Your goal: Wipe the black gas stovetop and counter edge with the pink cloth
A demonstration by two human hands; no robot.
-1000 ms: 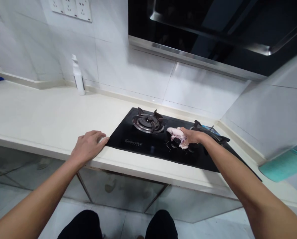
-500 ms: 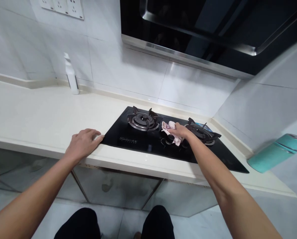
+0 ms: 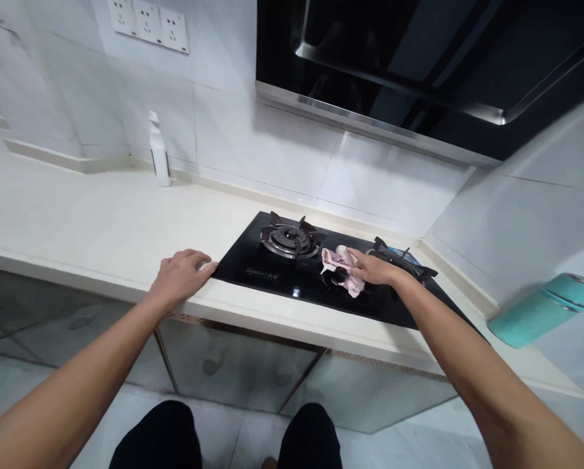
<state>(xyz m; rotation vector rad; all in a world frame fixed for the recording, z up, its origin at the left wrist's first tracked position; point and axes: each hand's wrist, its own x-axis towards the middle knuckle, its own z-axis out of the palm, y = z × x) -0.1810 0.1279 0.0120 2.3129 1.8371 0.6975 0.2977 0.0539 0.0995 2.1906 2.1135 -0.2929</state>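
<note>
While the right hand grips a pink cloth, bunched apparently to fit around the stove knob, the left hand, its grip unclear, rests on the counter, presumably for support, a bottle beyond.

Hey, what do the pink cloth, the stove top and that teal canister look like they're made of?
The pink cloth at the right hand: soft fabric, matte, judging by its loose folds. The stove top: probably glossy black glass, since it shows a bright reflection. The teal canister: perhaps painted metal, given its shiny, silver-looking end; plastic is possible too.
</note>
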